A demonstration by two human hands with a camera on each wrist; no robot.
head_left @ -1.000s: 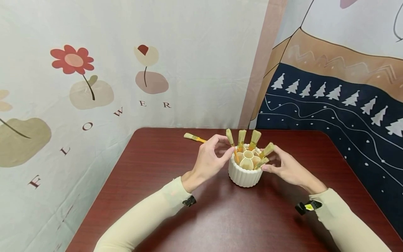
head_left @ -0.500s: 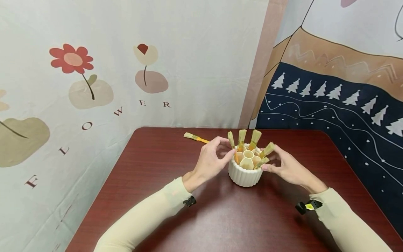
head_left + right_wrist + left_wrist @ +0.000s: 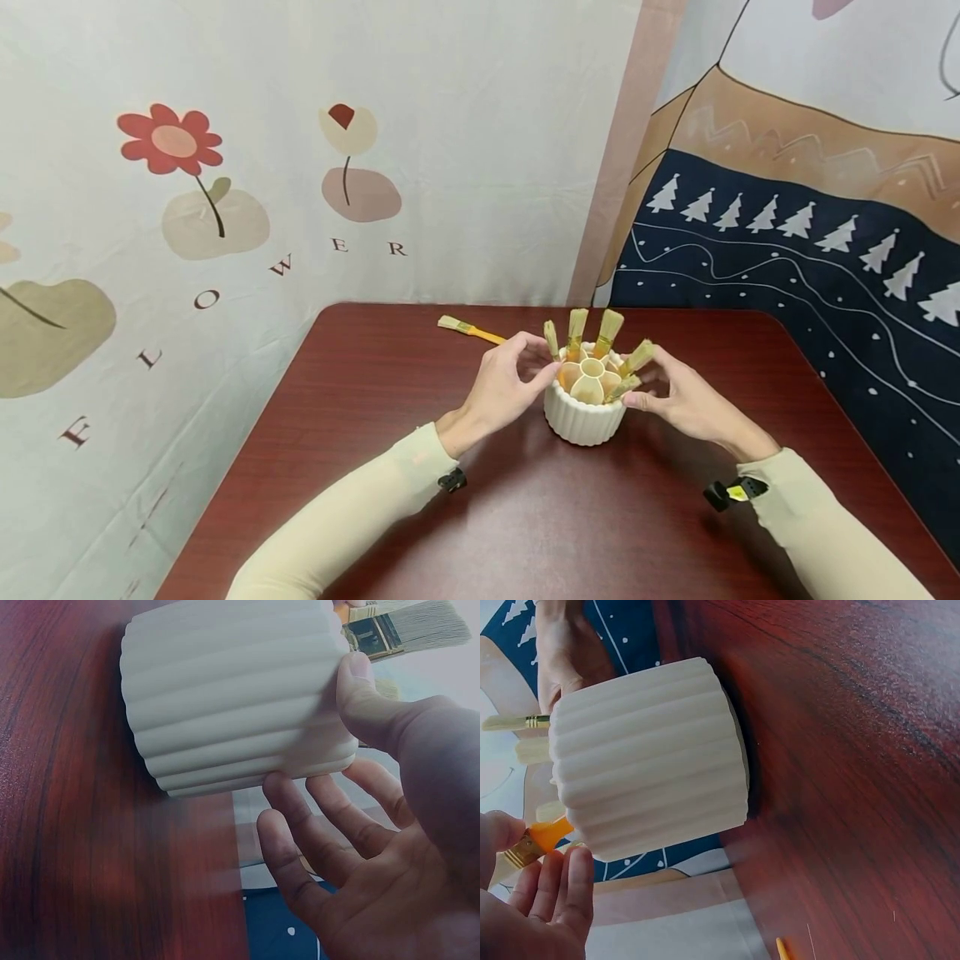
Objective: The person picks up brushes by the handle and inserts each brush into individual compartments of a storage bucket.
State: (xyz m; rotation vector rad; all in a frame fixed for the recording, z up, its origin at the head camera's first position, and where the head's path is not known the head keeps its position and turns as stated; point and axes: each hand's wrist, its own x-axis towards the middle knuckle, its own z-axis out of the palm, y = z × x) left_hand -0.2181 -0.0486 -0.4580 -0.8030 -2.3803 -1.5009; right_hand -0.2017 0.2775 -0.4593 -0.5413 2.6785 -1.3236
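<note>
A cream ribbed brush holder [image 3: 582, 422] with flower-like compartments stands upright on the table. Several paintbrushes lean in it, bristles up, among them one flat paintbrush [image 3: 608, 329] at the back. My left hand [image 3: 495, 385] pinches another paintbrush [image 3: 551, 337] at the holder's left side; in the left wrist view thumb and fingers close round its metal band, and the orange handle [image 3: 551, 831] goes in behind the rim. My right hand [image 3: 693, 404] holds the holder's right side, thumb at the rim and fingertips against the ribbed wall [image 3: 232, 697] in the right wrist view.
One more paintbrush [image 3: 468, 329] with an orange handle lies on the dark red table [image 3: 360, 400], behind my left hand, which hides its end. A flower-print cloth [image 3: 465, 150] hangs behind the table, and a navy tree-print cloth [image 3: 750, 258] hangs at the right.
My left hand has come down slightly, and the paintbrush it pinches sits lower and more upright in the holder. The right hand and the holder have stayed in place.
</note>
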